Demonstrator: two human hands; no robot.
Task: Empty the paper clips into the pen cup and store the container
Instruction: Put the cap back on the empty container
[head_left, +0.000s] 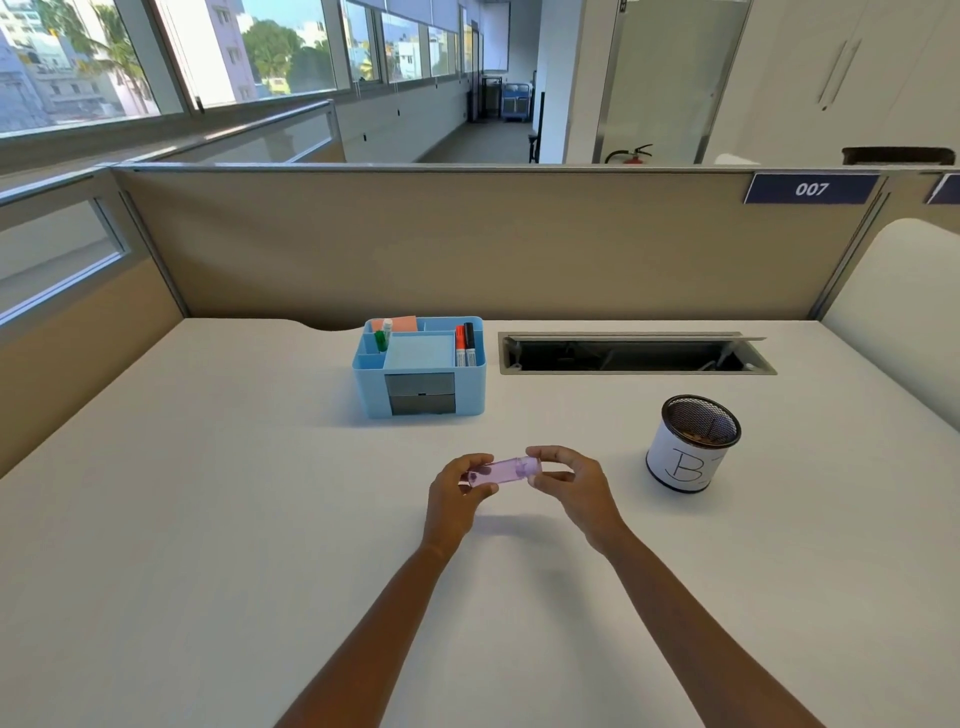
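Note:
A small clear purple container (503, 471) lies sideways in the air just above the white desk (208, 519), near the middle. My left hand (460, 491) grips its left end and my right hand (569, 480) pinches its right end, where the cap sits. I cannot make out paper clips inside the container. A black mesh pen cup (693, 442) with a white label marked "B" stands upright to the right of my hands, with something small and dark showing at its bottom.
A blue desk organizer (420, 366) with markers, sticky notes and two grey drawers stands behind my hands. An open cable slot (636, 354) is cut into the desk at the back right. A beige partition (467, 244) closes the far edge.

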